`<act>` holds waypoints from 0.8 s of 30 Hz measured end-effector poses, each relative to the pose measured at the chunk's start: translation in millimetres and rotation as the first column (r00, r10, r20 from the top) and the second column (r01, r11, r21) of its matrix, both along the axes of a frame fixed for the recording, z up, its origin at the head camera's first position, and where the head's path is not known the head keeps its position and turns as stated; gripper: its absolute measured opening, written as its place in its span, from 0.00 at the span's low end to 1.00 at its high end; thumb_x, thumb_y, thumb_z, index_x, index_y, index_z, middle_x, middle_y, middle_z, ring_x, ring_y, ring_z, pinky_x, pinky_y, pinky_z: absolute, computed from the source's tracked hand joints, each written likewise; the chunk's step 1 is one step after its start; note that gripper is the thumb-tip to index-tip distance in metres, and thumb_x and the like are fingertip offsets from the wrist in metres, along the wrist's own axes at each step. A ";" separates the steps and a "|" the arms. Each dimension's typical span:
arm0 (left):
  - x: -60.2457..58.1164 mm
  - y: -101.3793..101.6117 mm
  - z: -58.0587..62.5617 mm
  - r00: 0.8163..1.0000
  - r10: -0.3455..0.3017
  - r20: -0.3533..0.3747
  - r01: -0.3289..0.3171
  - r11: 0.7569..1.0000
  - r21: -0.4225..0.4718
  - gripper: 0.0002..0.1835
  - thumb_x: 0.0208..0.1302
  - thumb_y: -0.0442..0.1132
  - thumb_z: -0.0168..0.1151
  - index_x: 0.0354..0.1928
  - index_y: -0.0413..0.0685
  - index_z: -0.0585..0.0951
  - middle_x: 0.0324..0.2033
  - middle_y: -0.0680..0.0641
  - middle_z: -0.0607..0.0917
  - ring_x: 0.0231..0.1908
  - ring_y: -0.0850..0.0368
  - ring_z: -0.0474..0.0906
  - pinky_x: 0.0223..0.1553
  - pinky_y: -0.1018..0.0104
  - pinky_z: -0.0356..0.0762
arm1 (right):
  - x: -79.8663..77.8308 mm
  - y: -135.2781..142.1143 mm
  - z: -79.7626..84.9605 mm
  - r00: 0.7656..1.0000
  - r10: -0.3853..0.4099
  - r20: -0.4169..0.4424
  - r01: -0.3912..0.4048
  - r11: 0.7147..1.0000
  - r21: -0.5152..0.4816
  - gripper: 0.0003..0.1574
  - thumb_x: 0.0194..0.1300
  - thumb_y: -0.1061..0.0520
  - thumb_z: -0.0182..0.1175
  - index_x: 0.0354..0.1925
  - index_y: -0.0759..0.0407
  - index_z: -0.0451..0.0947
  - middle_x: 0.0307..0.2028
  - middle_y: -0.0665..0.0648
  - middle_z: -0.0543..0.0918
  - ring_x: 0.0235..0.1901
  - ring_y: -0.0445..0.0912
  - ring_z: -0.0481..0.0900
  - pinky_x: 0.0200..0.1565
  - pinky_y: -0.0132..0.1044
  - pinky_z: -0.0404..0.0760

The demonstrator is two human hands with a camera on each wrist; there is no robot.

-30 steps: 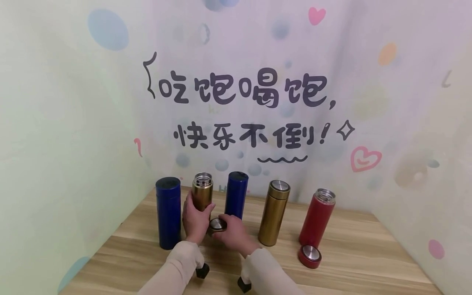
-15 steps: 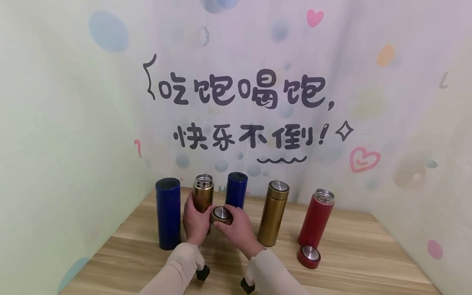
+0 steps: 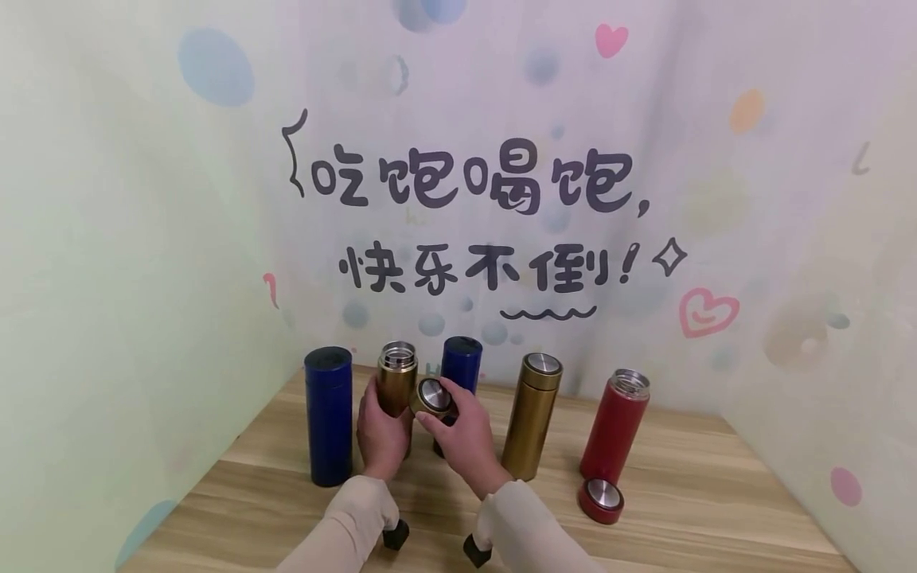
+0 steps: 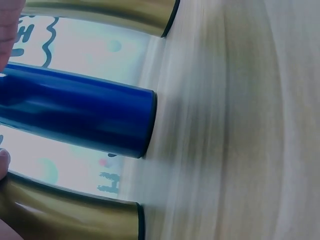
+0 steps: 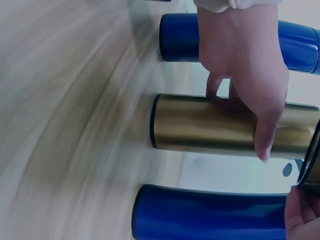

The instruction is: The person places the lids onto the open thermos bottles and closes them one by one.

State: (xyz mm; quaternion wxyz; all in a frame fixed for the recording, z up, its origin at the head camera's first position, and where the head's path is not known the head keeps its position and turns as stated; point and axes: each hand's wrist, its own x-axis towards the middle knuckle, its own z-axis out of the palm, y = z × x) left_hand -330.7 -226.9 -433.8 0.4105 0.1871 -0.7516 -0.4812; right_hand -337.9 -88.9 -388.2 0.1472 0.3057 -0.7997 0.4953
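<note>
My left hand (image 3: pixel 383 436) grips the middle of a gold thermos bottle (image 3: pixel 396 388), which stands upright with its steel mouth uncovered. In the right wrist view the thumb of that left hand (image 5: pixel 250 75) lies across the gold body. My right hand (image 3: pixel 467 436) pinches a gold lid (image 3: pixel 433 395) by its rim. The lid has a steel disc on top, is tilted, and is held beside the bottle, below its mouth. Behind the lid stands a blue thermos (image 3: pixel 462 364), partly hidden by the lid and right hand.
Another blue thermos (image 3: pixel 329 418) stands at the far left. Right of the hands is a capped gold thermos (image 3: pixel 532 418). Farther right stands an uncovered red thermos (image 3: pixel 614 430), its red lid (image 3: pixel 602 500) on the wooden table (image 3: pixel 666 525) before it. A printed curtain (image 3: pixel 487 95) hangs behind.
My right hand has raised the gold lid from low near the bottle's base to just below its mouth, tilting it. The left hand keeps its grip on the gold thermos.
</note>
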 end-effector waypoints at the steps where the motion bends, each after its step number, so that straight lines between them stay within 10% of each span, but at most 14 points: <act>1: 0.0 0.0 -0.8 1.000 0.001 -0.004 -0.001 1.000 0.000 0.42 0.55 0.34 0.71 0.71 0.43 0.62 0.64 0.36 0.71 0.61 0.38 0.69 0.63 0.40 0.62 | -0.1 -0.3 -1.1 1.000 0.002 -0.008 -0.003 1.000 -0.013 0.38 0.58 0.50 0.71 0.64 0.57 0.72 0.57 0.60 0.77 0.56 0.53 0.76 0.53 0.48 0.78; 10: -2.1 1.4 -9.1 1.000 0.004 -0.028 -0.005 1.000 -0.018 0.44 0.53 0.41 0.75 0.70 0.45 0.63 0.62 0.37 0.73 0.59 0.38 0.71 0.61 0.40 0.64 | -0.9 -6.1 0.2 0.995 -0.001 -0.097 -0.011 0.991 -0.131 0.40 0.57 0.53 0.72 0.65 0.59 0.70 0.58 0.61 0.76 0.57 0.55 0.74 0.55 0.52 0.76; 24: 0.3 -2.1 -9.0 1.000 0.021 0.007 -0.020 0.996 -0.082 0.45 0.53 0.47 0.75 0.71 0.46 0.63 0.60 0.37 0.74 0.55 0.38 0.74 0.57 0.40 0.69 | -8.3 -29.6 18.1 1.000 0.024 -0.013 -0.026 0.973 -0.228 0.42 0.59 0.53 0.71 0.68 0.56 0.67 0.63 0.57 0.72 0.60 0.50 0.72 0.58 0.45 0.74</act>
